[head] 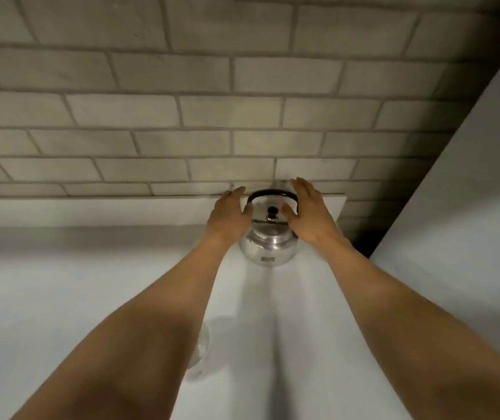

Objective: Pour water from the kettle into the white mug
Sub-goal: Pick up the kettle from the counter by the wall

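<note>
A shiny metal kettle point(270, 247) with a black arched handle and a black lid knob stands on the white counter point(61, 298), close to the brick wall. My left hand point(230, 215) is at its left side and my right hand point(306, 213) at its right, both with fingers spread, flanking the handle. Neither hand grips anything; whether they touch the kettle I cannot tell. A pale rounded object point(198, 350), possibly the white mug, peeks out from under my left forearm, mostly hidden.
A grey-white brick wall point(182, 116) rises just behind the kettle. A tall white panel point(470, 192) stands on the right, with a dark gap beside the wall. A raised white ledge point(91, 212) runs along the wall.
</note>
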Demonstrator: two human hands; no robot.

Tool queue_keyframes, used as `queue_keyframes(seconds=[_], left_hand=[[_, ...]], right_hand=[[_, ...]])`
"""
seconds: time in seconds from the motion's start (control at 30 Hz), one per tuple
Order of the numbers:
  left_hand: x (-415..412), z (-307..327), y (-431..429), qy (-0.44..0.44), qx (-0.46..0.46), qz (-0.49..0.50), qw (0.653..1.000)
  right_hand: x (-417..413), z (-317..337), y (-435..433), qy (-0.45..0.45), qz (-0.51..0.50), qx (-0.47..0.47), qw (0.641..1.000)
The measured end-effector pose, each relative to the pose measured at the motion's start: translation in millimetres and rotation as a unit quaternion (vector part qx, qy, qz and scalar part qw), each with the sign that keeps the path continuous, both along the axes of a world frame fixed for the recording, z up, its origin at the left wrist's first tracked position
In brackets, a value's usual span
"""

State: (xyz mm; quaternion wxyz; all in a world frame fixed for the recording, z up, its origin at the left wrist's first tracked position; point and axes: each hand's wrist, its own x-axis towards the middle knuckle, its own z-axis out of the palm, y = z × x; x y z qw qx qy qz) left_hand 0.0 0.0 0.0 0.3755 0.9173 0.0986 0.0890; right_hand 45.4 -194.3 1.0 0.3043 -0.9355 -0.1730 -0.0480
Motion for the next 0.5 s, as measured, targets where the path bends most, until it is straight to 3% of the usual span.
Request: queue_keyframes(seconds=[0.1, 0.27, 0.5], left_hand=[[17, -2, -6, 0.010, -0.035, -0.019, 0.999], [30, -9, -12, -0.012, -0.011, -0.022, 1.000], [22, -7, -7, -0.033, -0.008, -0.036, 0.999]], right_hand=[[17, -6, -2, -0.003, 0.017, 0.013, 1.000], [33, -13, 4, 0.014, 0.088, -0.012, 0.996], [35, -6, 6, 0.001, 0.120, 0.050, 0.992]])
